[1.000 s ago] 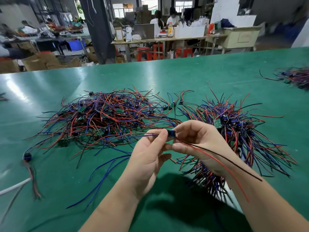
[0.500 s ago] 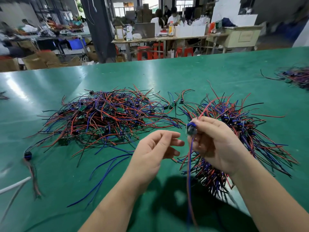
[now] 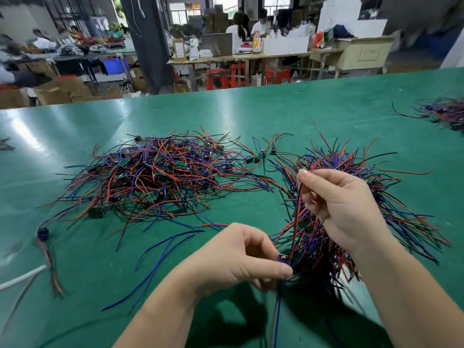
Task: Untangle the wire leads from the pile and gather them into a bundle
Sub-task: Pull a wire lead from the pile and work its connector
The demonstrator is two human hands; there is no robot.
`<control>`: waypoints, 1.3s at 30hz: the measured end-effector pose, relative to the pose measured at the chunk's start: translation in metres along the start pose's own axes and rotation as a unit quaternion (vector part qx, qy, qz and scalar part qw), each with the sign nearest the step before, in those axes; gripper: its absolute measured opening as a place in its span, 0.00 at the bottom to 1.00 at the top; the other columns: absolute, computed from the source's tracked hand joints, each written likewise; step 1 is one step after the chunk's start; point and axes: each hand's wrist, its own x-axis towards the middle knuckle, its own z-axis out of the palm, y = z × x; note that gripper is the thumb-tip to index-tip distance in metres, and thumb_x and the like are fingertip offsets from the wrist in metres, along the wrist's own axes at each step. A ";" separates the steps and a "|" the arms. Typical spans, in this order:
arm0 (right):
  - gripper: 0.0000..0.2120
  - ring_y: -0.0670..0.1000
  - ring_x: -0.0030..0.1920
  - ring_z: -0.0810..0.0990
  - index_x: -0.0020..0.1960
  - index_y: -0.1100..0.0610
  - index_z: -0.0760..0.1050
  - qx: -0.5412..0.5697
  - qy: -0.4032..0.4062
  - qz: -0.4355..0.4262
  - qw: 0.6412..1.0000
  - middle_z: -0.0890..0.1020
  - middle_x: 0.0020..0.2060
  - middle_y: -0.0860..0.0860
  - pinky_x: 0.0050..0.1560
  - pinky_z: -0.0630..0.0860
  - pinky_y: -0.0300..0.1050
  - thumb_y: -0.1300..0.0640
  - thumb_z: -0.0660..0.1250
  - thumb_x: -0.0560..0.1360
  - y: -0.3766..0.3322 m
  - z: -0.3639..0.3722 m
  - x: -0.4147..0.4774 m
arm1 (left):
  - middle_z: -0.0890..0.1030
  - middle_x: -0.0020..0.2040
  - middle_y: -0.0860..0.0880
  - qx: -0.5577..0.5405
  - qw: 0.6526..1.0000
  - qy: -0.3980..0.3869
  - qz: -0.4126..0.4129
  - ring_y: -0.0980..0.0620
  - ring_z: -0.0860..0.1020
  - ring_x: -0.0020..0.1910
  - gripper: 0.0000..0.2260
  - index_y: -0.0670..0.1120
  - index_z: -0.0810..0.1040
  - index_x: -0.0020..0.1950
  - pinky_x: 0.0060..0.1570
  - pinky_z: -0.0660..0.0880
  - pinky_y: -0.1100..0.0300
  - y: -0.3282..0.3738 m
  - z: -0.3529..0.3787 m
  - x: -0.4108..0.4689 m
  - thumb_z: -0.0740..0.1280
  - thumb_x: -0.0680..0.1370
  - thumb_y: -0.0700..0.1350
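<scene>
The left hand [image 3: 236, 257] pinches a small blue connector [image 3: 283, 260] between thumb and forefinger, low over the green table [image 3: 251, 114]. From it one wire lead [image 3: 295, 222] runs nearly upright, red and black strands rising to the right hand [image 3: 344, 204], whose thumb and forefinger nip them near their top end. Blue and red tails [image 3: 277, 317] hang from the connector straight down toward the near edge.

At the far left lie a white cable [image 3: 20, 279] and a stray lead [image 3: 44, 234] with a blue plug. Beside them spreads the tangled pile [image 3: 155, 177], with a few loose blue wires [image 3: 160, 252] trailing toward the left hand. The gathered bundle [image 3: 406, 222] fans out under and behind the right hand, and its strands cross behind the held lead, so the two are hard to separate by eye. A further heap [image 3: 447, 114] sits at the far right.

Half a second ago the right hand held the connector high with the wires dangling, and the left hand was empty; now the left hand has the connector and the lead is stretched between both.
</scene>
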 end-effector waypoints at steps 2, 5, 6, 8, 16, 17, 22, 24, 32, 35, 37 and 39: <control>0.07 0.44 0.20 0.73 0.34 0.59 0.76 -0.006 0.002 0.020 1.000 0.75 0.21 0.49 0.20 0.66 0.32 0.60 0.72 0.67 0.001 0.002 -0.002 | 0.80 0.29 0.46 0.014 0.999 -0.031 -0.018 0.54 0.78 0.26 0.10 0.46 0.77 0.34 0.29 0.75 0.64 0.001 -0.003 -0.003 0.75 0.69 0.35; 0.11 0.46 0.18 0.71 0.34 0.61 0.75 -0.037 0.006 0.026 0.999 0.73 0.20 0.50 0.19 0.63 0.32 0.59 0.69 0.73 0.002 0.001 -0.004 | 0.80 0.29 0.47 0.042 0.995 -0.077 -0.047 0.55 0.78 0.26 0.10 0.46 0.77 0.35 0.30 0.75 0.65 0.004 -0.008 -0.008 0.75 0.69 0.34; 0.12 0.46 0.17 0.71 0.33 0.61 0.75 -0.043 0.009 0.026 0.999 0.73 0.19 0.50 0.18 0.63 0.32 0.58 0.69 0.74 0.001 0.001 -0.005 | 0.80 0.29 0.47 0.044 0.994 -0.086 -0.050 0.55 0.78 0.26 0.10 0.45 0.77 0.35 0.30 0.75 0.65 0.004 -0.010 -0.009 0.75 0.70 0.34; 0.13 0.47 0.17 0.71 0.34 0.61 0.74 -0.049 0.019 0.032 0.998 0.72 0.19 0.50 0.18 0.63 0.33 0.58 0.67 0.75 0.000 0.001 -0.005 | 0.80 0.30 0.47 0.039 0.993 -0.094 -0.054 0.54 0.79 0.27 0.10 0.46 0.77 0.36 0.30 0.76 0.64 0.004 -0.014 -0.011 0.75 0.69 0.34; 0.06 0.51 0.32 0.82 0.52 0.57 0.74 0.005 -0.015 0.028 0.999 0.81 0.39 0.58 0.30 0.77 0.39 0.55 0.62 0.79 0.006 0.003 0.002 | 0.83 0.34 0.48 -0.058 0.985 0.165 0.005 0.54 0.78 0.27 0.07 0.44 0.78 0.39 0.32 0.78 0.62 0.005 -0.021 0.001 0.74 0.69 0.44; 0.07 0.50 0.34 0.82 0.54 0.54 0.74 -0.069 -0.064 0.007 0.996 0.80 0.43 0.57 0.33 0.78 0.39 0.58 0.67 0.76 0.011 0.003 -0.001 | 0.83 0.34 0.47 -0.079 0.975 0.206 0.013 0.54 0.78 0.27 0.10 0.42 0.78 0.40 0.33 0.79 0.61 0.004 -0.022 0.004 0.74 0.67 0.46; 0.13 0.48 0.39 0.80 0.49 0.51 0.81 -0.290 -0.218 -0.099 0.927 0.84 0.43 0.52 0.45 0.79 0.48 0.62 0.77 0.66 0.027 0.012 -0.017 | 0.82 0.31 0.47 -0.076 0.970 0.226 0.042 0.53 0.79 0.27 0.12 0.43 0.80 0.39 0.31 0.79 0.60 0.001 -0.020 0.006 0.72 0.63 0.50; 0.11 0.49 0.38 0.80 0.45 0.53 0.82 -0.249 -0.190 -0.120 0.942 0.84 0.39 0.55 0.44 0.78 0.49 0.64 0.77 0.66 0.025 0.012 -0.017 | 0.83 0.34 0.47 -0.078 0.972 0.213 0.059 0.54 0.80 0.28 0.10 0.45 0.83 0.40 0.32 0.79 0.61 0.002 -0.020 0.006 0.71 0.65 0.51; 0.08 0.45 0.37 0.82 0.46 0.52 0.82 -0.187 0.062 -0.244 0.950 0.85 0.40 0.52 0.43 0.78 0.35 0.63 0.74 0.69 0.000 -0.011 0.002 | 0.83 0.44 0.55 0.275 0.880 0.385 0.051 0.61 0.75 0.37 0.05 0.51 0.82 0.49 0.43 0.71 0.68 -0.011 -0.036 0.008 0.67 0.78 0.47; 0.11 0.48 0.52 0.81 0.54 0.51 0.80 -0.272 0.164 -0.214 0.924 0.80 0.56 0.57 0.59 0.76 0.45 0.58 0.71 0.72 -0.004 -0.028 0.017 | 0.78 0.61 0.51 0.447 0.805 0.390 -0.006 0.51 0.73 0.60 0.13 0.47 0.78 0.62 0.63 0.69 0.56 -0.023 -0.048 0.008 0.65 0.78 0.46; 0.16 0.48 0.62 0.74 0.60 0.50 0.78 -0.325 0.170 -0.186 0.912 0.73 0.63 0.53 0.68 0.68 0.49 0.54 0.69 0.72 -0.002 -0.029 0.017 | 0.76 0.64 0.50 0.506 0.777 0.369 -0.065 0.48 0.71 0.64 0.15 0.46 0.77 0.63 0.63 0.70 0.52 -0.028 -0.049 0.010 0.64 0.78 0.48; 0.18 0.46 0.64 0.71 0.59 0.43 0.75 -0.331 0.154 -0.179 0.914 0.71 0.64 0.52 0.70 0.65 0.46 0.51 0.67 0.69 -0.002 -0.021 0.011 | 0.75 0.63 0.51 0.542 0.759 0.348 -0.096 0.48 0.71 0.63 0.13 0.49 0.77 0.62 0.58 0.71 0.52 -0.033 -0.050 0.011 0.63 0.79 0.50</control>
